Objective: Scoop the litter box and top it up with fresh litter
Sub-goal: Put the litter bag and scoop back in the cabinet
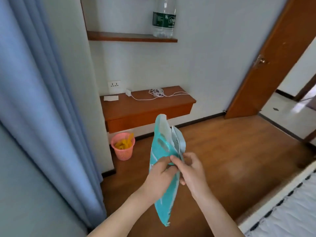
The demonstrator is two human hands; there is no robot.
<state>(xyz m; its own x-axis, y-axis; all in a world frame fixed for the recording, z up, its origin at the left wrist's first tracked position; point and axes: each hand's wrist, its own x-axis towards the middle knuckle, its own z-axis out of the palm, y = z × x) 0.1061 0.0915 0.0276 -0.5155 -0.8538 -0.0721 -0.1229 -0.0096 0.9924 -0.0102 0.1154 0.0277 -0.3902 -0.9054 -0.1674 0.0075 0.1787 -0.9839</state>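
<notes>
Holding a teal bag (165, 170) upright above the wood floor (230, 151) in the near middle, the left hand (159, 178) and right hand (191, 170) each pinch it at mid-height, fingers curled on its sides. Its torn top gapes. A pink basket (122, 146) stands far left, under a desk (147, 106).

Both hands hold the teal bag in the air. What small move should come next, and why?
Probably pull the bag's top edges apart to open the mouth wider. Both the left hand and the right hand pinch the teal bag near its middle, and its torn top already gapes a little. No litter box is in view, so pouring cannot be aimed yet.
</notes>
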